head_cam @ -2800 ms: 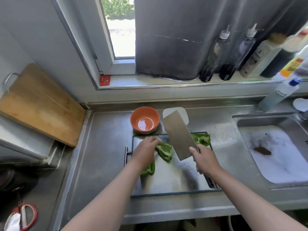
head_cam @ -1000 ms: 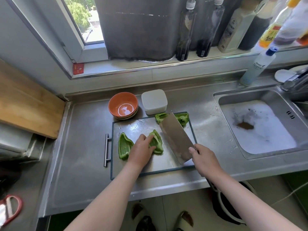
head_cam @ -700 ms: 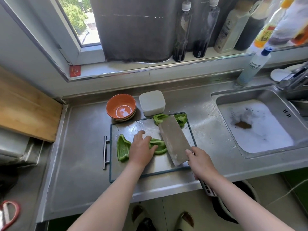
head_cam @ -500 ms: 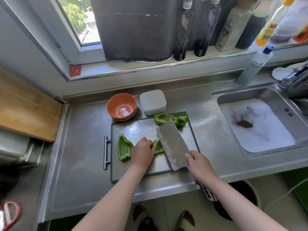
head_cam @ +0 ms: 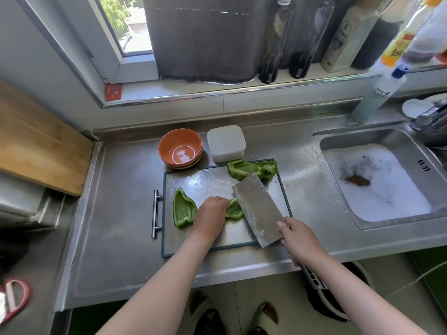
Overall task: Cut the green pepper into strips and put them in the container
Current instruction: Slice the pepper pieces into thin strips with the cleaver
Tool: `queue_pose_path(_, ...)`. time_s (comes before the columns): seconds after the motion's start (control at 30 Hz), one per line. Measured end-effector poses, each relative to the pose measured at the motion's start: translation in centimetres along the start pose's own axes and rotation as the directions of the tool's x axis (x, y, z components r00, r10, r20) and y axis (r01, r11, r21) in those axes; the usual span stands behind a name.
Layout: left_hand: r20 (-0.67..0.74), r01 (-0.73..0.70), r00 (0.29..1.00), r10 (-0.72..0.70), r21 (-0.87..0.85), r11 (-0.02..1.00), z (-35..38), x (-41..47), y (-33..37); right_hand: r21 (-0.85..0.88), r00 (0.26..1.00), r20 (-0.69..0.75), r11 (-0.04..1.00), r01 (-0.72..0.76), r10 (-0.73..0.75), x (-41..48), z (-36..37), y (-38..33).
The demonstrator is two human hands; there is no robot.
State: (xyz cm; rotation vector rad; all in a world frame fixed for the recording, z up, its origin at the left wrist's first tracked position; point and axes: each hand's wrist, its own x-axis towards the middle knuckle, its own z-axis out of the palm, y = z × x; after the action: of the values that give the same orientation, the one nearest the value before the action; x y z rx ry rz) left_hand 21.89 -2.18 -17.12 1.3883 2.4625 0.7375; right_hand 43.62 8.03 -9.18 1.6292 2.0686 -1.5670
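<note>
Lowest in the frame, your right hand [head_cam: 300, 240] is wrapped round the handle of the single cleaver [head_cam: 260, 209], one finger lying on the flat of the blade, which slants up and to the left over the cutting board [head_cam: 217, 243]. Just left of it, your left hand [head_cam: 210, 217] holds the middle pepper piece [head_cam: 234, 209] down at mid-board with curled fingers, and the blade meets that piece's right side. The left pepper piece [head_cam: 182, 209] lies hollow side up beside your knuckles, near the board's one metal handle [head_cam: 154, 213]. The far pepper pieces [head_cam: 251, 169] sit at the board's upper edge; you cannot tell whether they are one or two. Just above the board stand an orange bowl stack [head_cam: 180, 147] and one white container [head_cam: 226, 142], side by side. One sink [head_cam: 377, 180] fills the right of the frame, and one wooden board [head_cam: 36, 146] leans at the left. Two tall dark bottles [head_cam: 275, 39] stand on the sill at top centre.
</note>
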Motion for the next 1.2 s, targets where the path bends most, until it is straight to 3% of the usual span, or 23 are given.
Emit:
queue_pose_path(0.1, -0.097, -0.078, 0.992, 0.081, 0.033, 0.996, 0.5, -1.6, 0.2, -0.026, 1.000, 0.014, 1.000, -0.009, 0.010, 0.3, -0.4, 0.0)
queue_pose_path(0.23, -0.092, -0.124, 0.987, 0.129, 0.061, 0.990, 1.4, -2.7, -0.2, -0.063, 0.999, 0.047, 0.998, -0.011, 0.014, 0.6, -1.0, -0.3)
queue_pose_path(0.43, -0.044, -0.086, 0.995, 0.086, -0.002, 0.996, 1.5, -2.9, -0.4, -0.084, 0.997, 0.077, 0.996, -0.001, 0.007, 1.6, -1.6, -0.8)
queue_pose_path(0.73, -0.170, -0.052, 0.982, 0.083, 0.177, 0.983, 2.1, -4.2, 0.4, -0.129, 0.992, 0.124, 0.991, 0.015, 0.001, 2.0, -1.7, -1.5)
queue_pose_path(0.93, -0.110, -0.083, 0.988, 0.106, 0.198, 0.977, 2.9, -4.6, -0.4, -0.147, 0.990, 0.140, 0.989, 0.022, -0.001, 1.9, -1.3, -1.5)
queue_pose_path(1.2, -0.093, -0.022, 0.995, 0.040, 0.187, 0.982, 2.8, -4.6, -0.6, -0.207, 0.992, 0.120, 0.977, 0.055, -0.031, 1.3, -0.5, -1.4)
